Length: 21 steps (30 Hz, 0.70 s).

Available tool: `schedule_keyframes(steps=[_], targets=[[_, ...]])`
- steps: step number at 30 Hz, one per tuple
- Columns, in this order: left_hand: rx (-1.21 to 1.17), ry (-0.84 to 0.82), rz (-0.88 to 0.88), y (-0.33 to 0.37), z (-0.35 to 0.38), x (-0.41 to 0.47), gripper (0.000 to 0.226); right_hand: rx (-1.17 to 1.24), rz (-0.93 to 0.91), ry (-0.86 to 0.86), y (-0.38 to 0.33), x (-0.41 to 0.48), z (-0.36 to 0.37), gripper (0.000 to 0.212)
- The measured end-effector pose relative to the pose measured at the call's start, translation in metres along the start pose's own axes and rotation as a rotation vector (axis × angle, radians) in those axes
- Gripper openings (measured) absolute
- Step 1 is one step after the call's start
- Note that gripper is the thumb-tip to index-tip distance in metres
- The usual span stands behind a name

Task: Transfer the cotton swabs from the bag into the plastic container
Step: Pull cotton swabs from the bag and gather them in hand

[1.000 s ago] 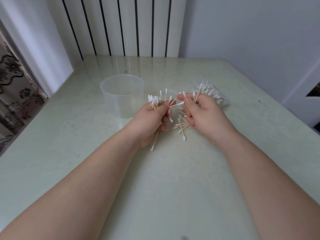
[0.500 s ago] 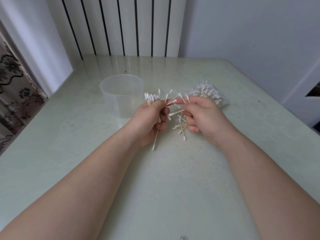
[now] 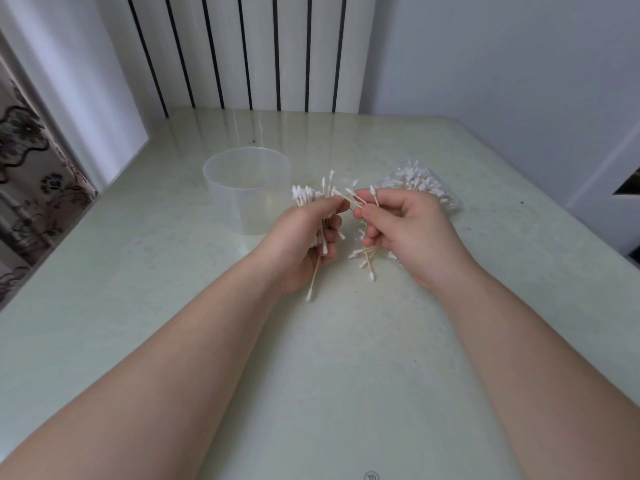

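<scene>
My left hand (image 3: 301, 244) grips a bundle of cotton swabs (image 3: 306, 195) with wooden sticks, their white tips standing above my fingers. My right hand (image 3: 408, 230) pinches a few swabs (image 3: 360, 199) between thumb and fingers, right beside the left hand's bundle. Loose swabs (image 3: 367, 258) lie on the table between and below my hands. The clear bag (image 3: 419, 183) with several swabs lies behind my right hand. The translucent round plastic container (image 3: 247, 199) stands upright just left of my left hand, and I see nothing inside it.
A pale green glossy table (image 3: 311, 375) carries everything. A white radiator with black gaps (image 3: 242, 50) stands behind the far edge. A patterned curtain (image 3: 31, 188) hangs at the left, and a white wall is at the right.
My right hand has moved a little toward the left hand while pinching its few swabs. The left hand's bundle has stayed in nearly the same place.
</scene>
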State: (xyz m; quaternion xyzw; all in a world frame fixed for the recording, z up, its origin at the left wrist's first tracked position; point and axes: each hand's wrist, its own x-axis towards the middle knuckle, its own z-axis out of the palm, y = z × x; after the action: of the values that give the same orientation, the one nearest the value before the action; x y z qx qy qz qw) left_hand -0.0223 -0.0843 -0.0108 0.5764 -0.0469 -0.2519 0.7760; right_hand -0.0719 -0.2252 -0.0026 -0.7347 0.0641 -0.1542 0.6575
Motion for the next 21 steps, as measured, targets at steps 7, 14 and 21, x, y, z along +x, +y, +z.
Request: schedule_keyframes(steps=[7,14,21], targets=[[0.048,0.021,0.067,-0.0014,0.0014,-0.0010,0.021,-0.024,-0.002,0.007,-0.0013,-0.0027,0.0020,0.016],[0.073,0.030,0.071,-0.0006,0.0047,-0.0037,0.014,-0.016,0.013,0.031,0.0004,-0.0026,0.0021,0.027],[0.149,0.012,0.124,-0.0025,0.0043,-0.0047,0.021,-0.131,-0.033,-0.029,0.0022,-0.0049,0.0044,0.027]])
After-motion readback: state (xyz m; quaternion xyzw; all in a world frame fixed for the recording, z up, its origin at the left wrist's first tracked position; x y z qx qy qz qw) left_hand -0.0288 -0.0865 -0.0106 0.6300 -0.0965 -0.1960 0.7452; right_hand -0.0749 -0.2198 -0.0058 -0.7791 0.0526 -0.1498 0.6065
